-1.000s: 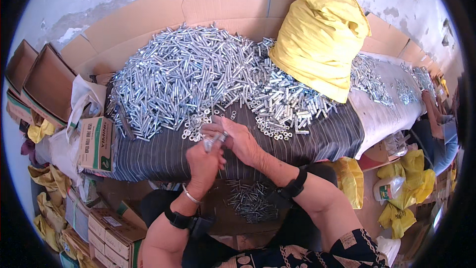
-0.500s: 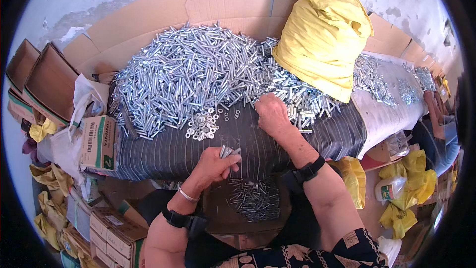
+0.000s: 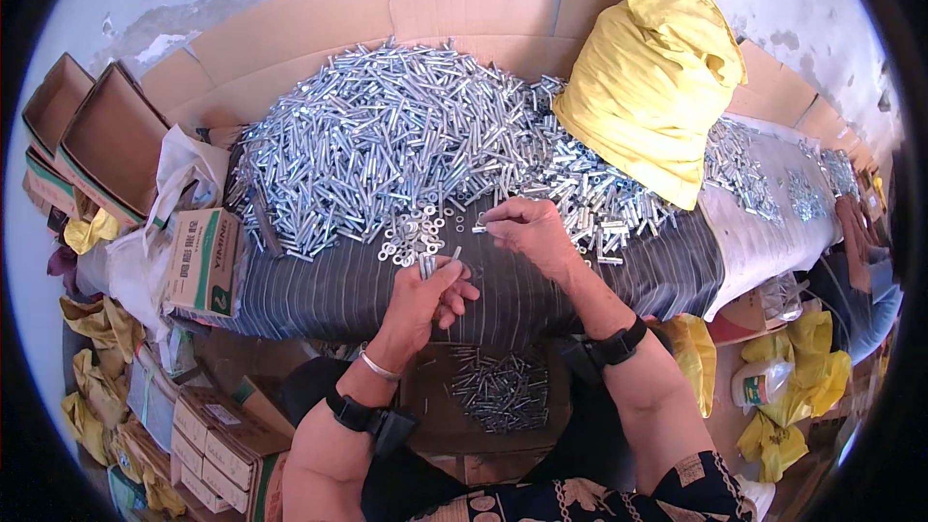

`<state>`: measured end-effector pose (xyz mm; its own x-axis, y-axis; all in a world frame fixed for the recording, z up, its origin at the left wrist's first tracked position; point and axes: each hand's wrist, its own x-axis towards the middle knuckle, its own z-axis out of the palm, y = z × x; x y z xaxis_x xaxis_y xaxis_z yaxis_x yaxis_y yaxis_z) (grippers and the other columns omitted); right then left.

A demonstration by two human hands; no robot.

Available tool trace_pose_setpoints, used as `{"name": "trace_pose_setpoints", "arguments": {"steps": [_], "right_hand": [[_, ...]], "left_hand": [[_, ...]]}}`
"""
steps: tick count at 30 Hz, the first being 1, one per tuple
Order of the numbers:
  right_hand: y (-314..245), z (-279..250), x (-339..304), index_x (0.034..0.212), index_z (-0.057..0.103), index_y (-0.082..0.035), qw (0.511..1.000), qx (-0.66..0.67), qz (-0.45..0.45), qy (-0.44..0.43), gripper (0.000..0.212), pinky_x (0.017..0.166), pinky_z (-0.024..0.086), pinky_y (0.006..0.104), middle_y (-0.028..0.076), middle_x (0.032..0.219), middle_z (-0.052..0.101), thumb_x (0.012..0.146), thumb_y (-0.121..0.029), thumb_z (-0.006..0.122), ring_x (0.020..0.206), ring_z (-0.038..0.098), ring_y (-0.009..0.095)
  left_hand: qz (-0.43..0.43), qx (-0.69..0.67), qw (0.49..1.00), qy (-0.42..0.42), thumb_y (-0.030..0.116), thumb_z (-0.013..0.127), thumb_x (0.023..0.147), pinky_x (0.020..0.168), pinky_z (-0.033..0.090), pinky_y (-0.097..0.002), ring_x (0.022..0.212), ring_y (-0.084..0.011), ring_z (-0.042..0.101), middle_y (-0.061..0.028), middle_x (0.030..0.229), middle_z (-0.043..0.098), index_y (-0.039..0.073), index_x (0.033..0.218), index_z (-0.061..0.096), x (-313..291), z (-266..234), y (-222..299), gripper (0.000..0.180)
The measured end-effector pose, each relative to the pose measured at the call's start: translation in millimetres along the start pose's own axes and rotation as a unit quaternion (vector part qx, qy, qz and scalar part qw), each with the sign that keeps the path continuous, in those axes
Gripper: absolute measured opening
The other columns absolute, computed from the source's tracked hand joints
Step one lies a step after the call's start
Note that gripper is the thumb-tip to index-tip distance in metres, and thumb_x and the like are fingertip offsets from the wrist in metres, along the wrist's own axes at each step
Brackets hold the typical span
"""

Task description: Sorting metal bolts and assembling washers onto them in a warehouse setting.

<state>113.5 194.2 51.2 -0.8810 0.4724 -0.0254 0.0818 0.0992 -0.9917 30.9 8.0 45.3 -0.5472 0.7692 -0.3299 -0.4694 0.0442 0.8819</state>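
My left hand (image 3: pixel 425 302) is closed around a few silvery bolts (image 3: pixel 428 266), with one bolt sticking up past the thumb. To its right, my right hand (image 3: pixel 534 234) pinches a small silvery metal piece (image 3: pixel 479 227) between thumb and fingertips, just over the striped cloth. Behind my left hand lies a small heap of flat washers (image 3: pixel 414 235), with a few loose ones beside it. A large mound of silvery metal bolts or sleeves (image 3: pixel 387 135) rises behind both hands. Below my hands, an open carton (image 3: pixel 425 416) holds a heap of thin, darker bolts or screws (image 3: pixel 498 391).
A full yellow sack (image 3: pixel 652 87) stands on the mound's right side. Dark striped cloth (image 3: pixel 319 295) covers the bench. At the left are open cartons (image 3: pixel 111 150) and a closed carton (image 3: pixel 205 261). Yellow bags (image 3: pixel 812 358) and a white jug (image 3: pixel 759 382) lie right. Another person (image 3: pixel 855 271) sits far right.
My right hand has drawn back from the mound's edge toward my left hand, with a small metal piece in its fingertips. My left hand has moved slightly up, still holding bolts. The view has shifted slightly.
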Motion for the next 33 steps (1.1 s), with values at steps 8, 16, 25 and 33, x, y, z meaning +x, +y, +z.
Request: {"name": "trace_pose_setpoints", "arguments": {"steps": [8, 16, 25, 33], "right_hand": [[1.5, 10.9, 1.5, 0.098, 0.068, 0.001, 0.997, 0.041, -0.046, -0.05, 0.017, 0.062, 0.048, 0.0224, 0.004, 0.077, 0.065, 0.083, -0.001, 0.06, 0.066, 0.057, 0.009], [9.0, 35.8, -7.0, 0.088, 0.067, 0.001, 0.993, 0.046, 0.049, -0.093, 0.016, 0.048, 0.044, 0.0191, 0.003, 0.069, 0.062, 0.085, -0.015, 0.065, 0.057, 0.057, 0.007], [39.6, 44.0, 36.5, 0.107, 0.061, 0.0, 0.879, -0.258, -0.4, 0.023, 0.037, 0.081, 0.051, 0.0383, 0.018, 0.105, 0.064, 0.072, 0.006, 0.053, 0.091, 0.061, 0.038], [47.8, 59.7, 30.5, 0.104, 0.06, -0.005, 0.805, -0.433, -0.404, 0.015, 0.036, 0.076, 0.049, 0.0394, 0.011, 0.1, 0.059, 0.068, -0.002, 0.059, 0.095, 0.058, 0.029]], "left_hand": [[0.022, 0.061, 0.998, 0.016, 0.018, 0.063, 0.087, 0.033, 0.035, -0.0189, 0.044, -0.0064, 0.051, -0.011, 0.067, 0.064, -0.002, 0.091, 0.064, 2.2, -8.3, -4.1, 0.021], [0.006, 0.035, 0.997, 0.065, 0.014, 0.061, 0.088, 0.036, 0.046, -0.0243, 0.046, -0.0134, 0.057, -0.0142, 0.07, 0.064, -0.005, 0.094, 0.061, 1.5, -4.3, -5.4, 0.021], [0.067, -0.082, 0.992, 0.062, 0.018, 0.056, 0.092, 0.036, 0.039, -0.0222, 0.044, -0.0112, 0.052, -0.0144, 0.071, 0.064, -0.004, 0.091, 0.061, 0.7, -25.9, 1.5, 0.023], [0.094, -0.058, 0.988, 0.106, 0.017, 0.057, 0.091, 0.036, 0.04, -0.0225, 0.044, -0.0105, 0.052, -0.0133, 0.069, 0.064, -0.004, 0.089, 0.061, 2.5, -21.6, 1.6, 0.022]]}}
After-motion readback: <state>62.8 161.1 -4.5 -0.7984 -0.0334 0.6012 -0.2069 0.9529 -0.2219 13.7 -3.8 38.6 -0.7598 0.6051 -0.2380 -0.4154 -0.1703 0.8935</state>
